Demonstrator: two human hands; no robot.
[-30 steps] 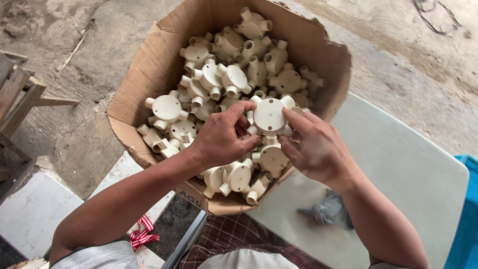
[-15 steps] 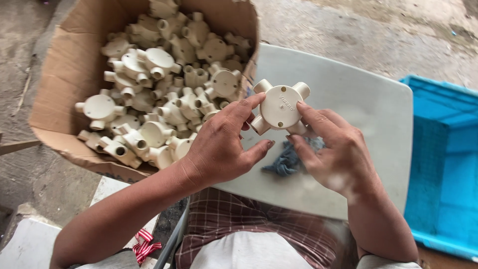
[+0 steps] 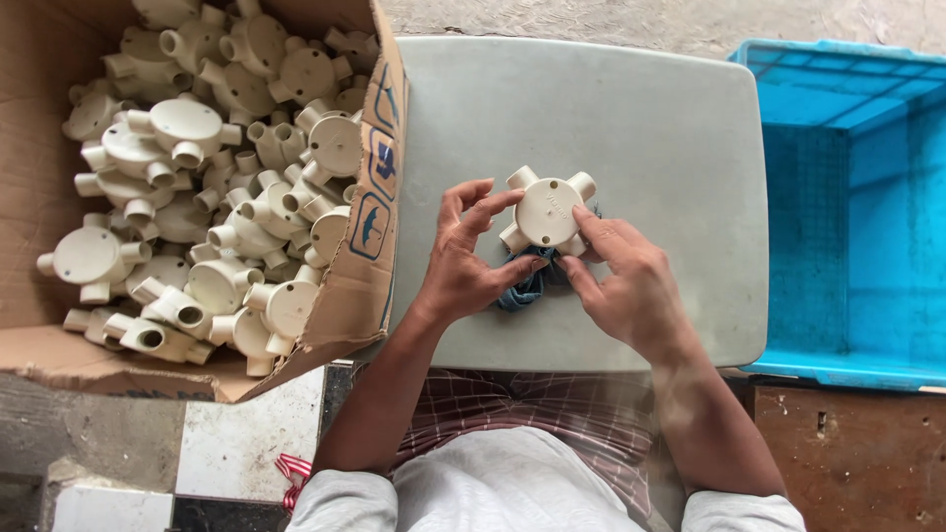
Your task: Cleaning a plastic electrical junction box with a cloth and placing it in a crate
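A cream plastic four-way junction box (image 3: 548, 211) with a round lid is held between both hands above a grey table top (image 3: 641, 128). My left hand (image 3: 468, 256) grips its left side with thumb and fingertips. My right hand (image 3: 616, 276) grips its right and lower side. Under the hands a dark blue-grey rag (image 3: 527, 286) lies on the table. To the left, a tilted cardboard box (image 3: 370, 197) holds several more cream junction boxes (image 3: 187, 128).
A blue plastic crate (image 3: 847, 197) stands at the right of the table. Below it is a brown wooden surface (image 3: 847, 443). Concrete floor lies beyond the table. White tiles (image 3: 246, 443) and a red-white ribbon (image 3: 291, 468) are at lower left.
Both hands carried one junction box out of the cardboard box and rightwards over the grey table. The view swung right, so the blue crate now shows.
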